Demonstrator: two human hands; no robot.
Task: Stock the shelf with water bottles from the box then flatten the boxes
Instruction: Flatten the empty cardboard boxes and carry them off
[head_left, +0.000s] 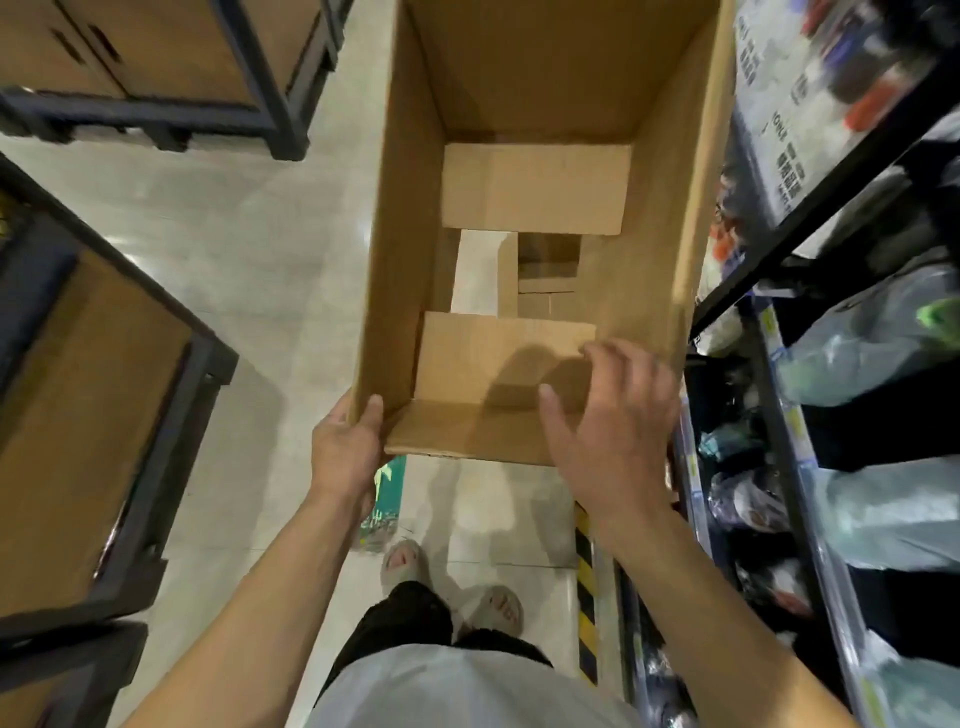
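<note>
A tall brown cardboard box (665, 208) is held up in front of me, and I look straight down through it. It holds no bottles. Its bottom flaps (535, 187) hang partly open, and the floor shows through the gap. My left hand (345, 447) grips the box's near left corner, thumb inside the wall. My right hand (613, 421) reaches into the box over the near edge, its fingers spread and loosely bent above the near bottom flap (467, 358). The shelf (810, 332) stands on the right, packed with wrapped goods.
Dark-framed racks with brown cartons (104, 395) stand at the left and top left. The pale tiled floor (260, 249) runs between them. A black and yellow striped strip (584, 571) lies at the shelf's foot. My feet in sandals (402, 564) are below the box.
</note>
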